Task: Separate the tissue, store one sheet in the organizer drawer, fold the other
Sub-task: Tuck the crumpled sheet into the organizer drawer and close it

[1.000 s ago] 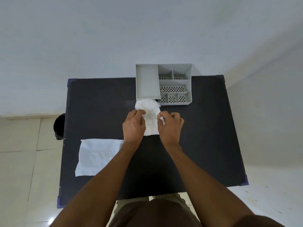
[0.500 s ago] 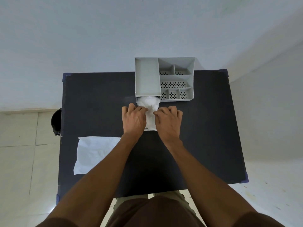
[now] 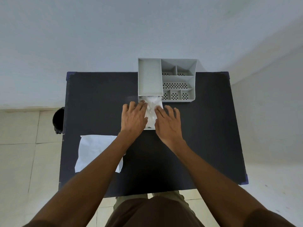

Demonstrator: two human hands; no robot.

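flat sheet (image 3: pixel 96 151): white tissue spread on the table (image 3: pixel 205 136), near-left area, partly under the left forearm. well apart from both hands. looks parked there to wait for folding.
left hand (image 3: pixel 133 118): palm down, fingers (image 3: pixel 141 105) spread and released, not pinching anything. fingertips rest on the left edge of the crumpled tissue at the drawer's left wall.
crumpled sheet (image 3: pixel 151 110): white tissue bunched inside the pulled-out drawer (image 3: pixel 150 128), lying between the two hands, touching fingertips on both sides. top of it reaches back to the organizer front.
why held so: judged as pressing the tissue down flat so it sits below the drawer walls and won't snag when the drawer slides in.
right hand (image 3: pixel 168 123): palm down, fingers splayed and loose, index side on the right edge of the crumpled sheet, other fingers over the table just beside the drawer.
organizer (image 3: pixel 178 79): grey, far edge of the table, drawer slot on its left side, small perforated compartments on the right, all look bare.
step: storing sheet nearly done, drawer not yet shut; fold not started.
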